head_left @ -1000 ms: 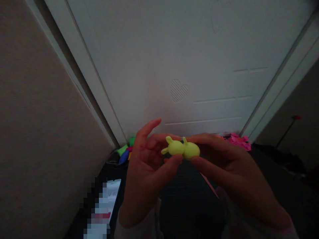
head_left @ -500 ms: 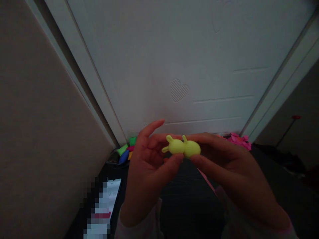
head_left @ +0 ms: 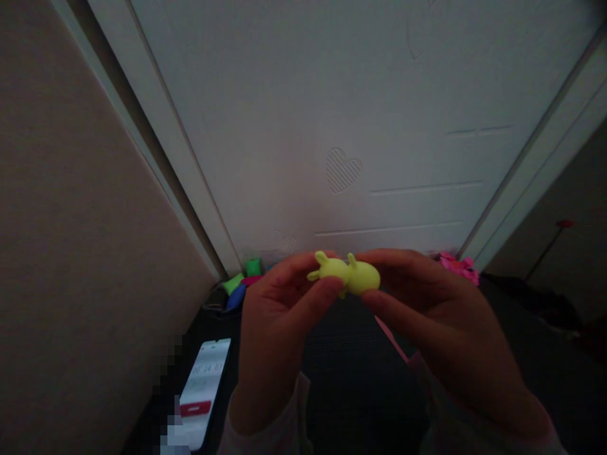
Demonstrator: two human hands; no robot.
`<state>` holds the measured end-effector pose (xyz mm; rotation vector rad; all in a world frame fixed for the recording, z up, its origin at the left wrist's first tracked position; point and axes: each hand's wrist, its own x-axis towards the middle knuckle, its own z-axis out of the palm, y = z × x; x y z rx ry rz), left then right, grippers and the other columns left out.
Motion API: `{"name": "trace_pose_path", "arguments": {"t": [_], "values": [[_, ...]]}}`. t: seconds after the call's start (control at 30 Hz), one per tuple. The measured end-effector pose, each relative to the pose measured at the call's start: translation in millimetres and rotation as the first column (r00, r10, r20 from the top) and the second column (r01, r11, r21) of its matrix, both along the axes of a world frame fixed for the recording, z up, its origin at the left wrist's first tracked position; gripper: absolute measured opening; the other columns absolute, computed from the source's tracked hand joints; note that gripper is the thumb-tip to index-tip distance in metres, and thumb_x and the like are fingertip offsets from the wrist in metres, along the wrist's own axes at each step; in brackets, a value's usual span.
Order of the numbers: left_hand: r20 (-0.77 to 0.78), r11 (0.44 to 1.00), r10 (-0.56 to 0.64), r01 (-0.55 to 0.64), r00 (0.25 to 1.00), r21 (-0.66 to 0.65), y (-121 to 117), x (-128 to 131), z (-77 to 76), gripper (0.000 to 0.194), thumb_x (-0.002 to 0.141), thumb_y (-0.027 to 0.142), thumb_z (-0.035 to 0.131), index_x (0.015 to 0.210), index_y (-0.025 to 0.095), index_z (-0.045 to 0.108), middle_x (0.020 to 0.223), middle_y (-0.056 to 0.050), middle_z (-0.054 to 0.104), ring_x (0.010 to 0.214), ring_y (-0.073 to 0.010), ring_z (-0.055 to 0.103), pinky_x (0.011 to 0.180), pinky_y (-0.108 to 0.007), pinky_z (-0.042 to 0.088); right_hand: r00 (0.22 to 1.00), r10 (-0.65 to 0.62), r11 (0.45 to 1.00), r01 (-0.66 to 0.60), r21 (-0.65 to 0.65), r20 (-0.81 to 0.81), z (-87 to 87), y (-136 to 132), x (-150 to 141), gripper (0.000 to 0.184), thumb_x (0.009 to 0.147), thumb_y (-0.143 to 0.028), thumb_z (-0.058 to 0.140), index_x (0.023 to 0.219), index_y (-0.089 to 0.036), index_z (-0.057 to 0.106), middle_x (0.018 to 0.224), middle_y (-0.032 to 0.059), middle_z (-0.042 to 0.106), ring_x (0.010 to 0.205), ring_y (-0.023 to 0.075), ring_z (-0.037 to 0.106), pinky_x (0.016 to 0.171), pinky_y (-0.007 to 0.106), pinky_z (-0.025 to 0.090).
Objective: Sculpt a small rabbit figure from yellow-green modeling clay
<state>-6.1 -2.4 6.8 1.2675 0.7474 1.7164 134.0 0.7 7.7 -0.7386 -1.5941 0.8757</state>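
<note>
A small yellow toy made of two rounded lobes with little ear-like nubs is held up in front of me between both hands. My left hand pinches its left lobe between thumb and fingers. My right hand pinches its right lobe the same way. Both hands are raised above a dark floor, in front of a white door.
A white door with heart embossings fills the background; a beige wall stands at left. A lit phone lies on the dark floor at lower left. Coloured toy pieces sit by the door; pink bits lie at right.
My left index finger, stretched upward before, has curled down onto the toy. The toy has lifted slightly. The view shifted a little.
</note>
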Motion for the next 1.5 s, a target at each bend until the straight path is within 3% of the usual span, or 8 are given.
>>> {"name": "trace_pose_path", "arguments": {"t": [0.5, 0.63, 0.73, 0.9, 1.03, 1.23, 1.5], "values": [[0.004, 1.000, 0.027, -0.027, 1.000, 0.010, 2.1, 1.8, -2.7, 0.013, 0.067, 0.021, 0.068, 0.080, 0.023, 0.068, 0.078, 0.004, 0.070, 0.072, -0.0091, 0.065, 0.062, -0.012, 0.051, 0.997, -0.067, 0.998, 0.067, -0.019, -0.037, -0.7, -1.6, -4.5, 0.024, 0.071, -0.026, 0.066, 0.095, -0.028, 0.062, 0.092, -0.0034, 0.066, 0.084, 0.0119, 0.063, 0.077, 0.021, 0.050], [0.013, 0.999, 0.016, -0.016, 1.000, 0.049, 2.8, 0.4, -5.1, 0.015, 0.075, 0.031, 0.059, 0.086, 0.025, 0.067, 0.078, 0.003, 0.069, 0.069, -0.0082, 0.063, 0.055, -0.012, 0.049, 0.993, -0.015, 0.999, 0.009, -0.045, -0.118, -1.7, 1.8, -6.0, 0.022, 0.072, -0.024, 0.065, 0.094, -0.025, 0.063, 0.089, -0.0023, 0.067, 0.082, 0.0108, 0.063, 0.073, 0.018, 0.051], [0.008, 0.999, 0.023, -0.023, 1.000, 0.024, 2.7, -0.4, -4.5, 0.015, 0.079, 0.027, 0.054, 0.088, 0.025, 0.066, 0.080, 0.003, 0.068, 0.065, -0.0065, 0.062, 0.048, -0.010, 0.046, 0.990, 0.014, 0.999, -0.021, -0.046, -0.142, -2.1, 4.5, -6.2, 0.019, 0.074, -0.023, 0.063, 0.093, -0.025, 0.063, 0.086, -0.0026, 0.067, 0.076, 0.0093, 0.063, 0.067, 0.016, 0.051], [0.057, 0.996, -0.088, 0.088, 0.994, 0.003, 1.6, 3.4, -3.1, 0.018, 0.072, 0.020, 0.063, 0.090, 0.025, 0.065, 0.086, 0.004, 0.069, 0.076, -0.0072, 0.063, 0.066, -0.011, 0.050, 0.986, 0.033, 0.999, -0.039, -0.036, -0.163, -2.6, 3.9, -5.5, 0.019, 0.074, -0.022, 0.063, 0.092, -0.027, 0.063, 0.086, -0.0033, 0.067, 0.078, 0.0087, 0.062, 0.069, 0.015, 0.051], [0.044, 0.991, -0.133, 0.133, 0.990, 0.002, 1.9, 3.8, -4.3, 0.018, 0.074, 0.017, 0.060, 0.088, 0.027, 0.064, 0.086, 0.006, 0.068, 0.079, -0.0057, 0.062, 0.068, -0.010, 0.048, 0.982, 0.039, 0.994, -0.057, -0.089, -0.186, -2.7, 3.0, -4.3, 0.019, 0.073, -0.023, 0.064, 0.092, -0.028, 0.064, 0.083, -0.0035, 0.067, 0.071, 0.0083, 0.061, 0.061, 0.014, 0.050], [0.022, 0.975, -0.214, 0.213, 0.976, 0.062, 0.3, -1.4, -4.4, 0.034, 0.066, 0.021, 0.067, 0.099, 0.024, 0.061, 0.098, 0.001, 0.063, 0.086, -0.0117, 0.059, 0.072, -0.017, 0.049, 0.953, 0.117, 0.970, -0.170, -0.174, -0.280, -1.4, 4.8, -3.3, 0.016, 0.072, -0.028, 0.064, 0.089, -0.029, 0.066, 0.081, -0.0034, 0.067, 0.063, 0.0082, 0.060, 0.057, 0.016, 0.049], [-0.074, 0.978, -0.151, 0.160, 0.986, 0.131, 1.8, -1.4, -7.5, 0.030, 0.070, 0.014, 0.062, 0.096, 0.028, 0.062, 0.092, 0.001, 0.063, 0.079, -0.0128, 0.060, 0.056, -0.016, 0.049, 0.920, 0.174, 0.938, -0.263, -0.225, -0.350, -6.4, 7.1, -4.0, 0.018, 0.073, -0.025, 0.063, 0.091, -0.026, 0.065, 0.085, 0.0005, 0.067, 0.072, 0.0124, 0.061, 0.062, 0.021, 0.049]]}}
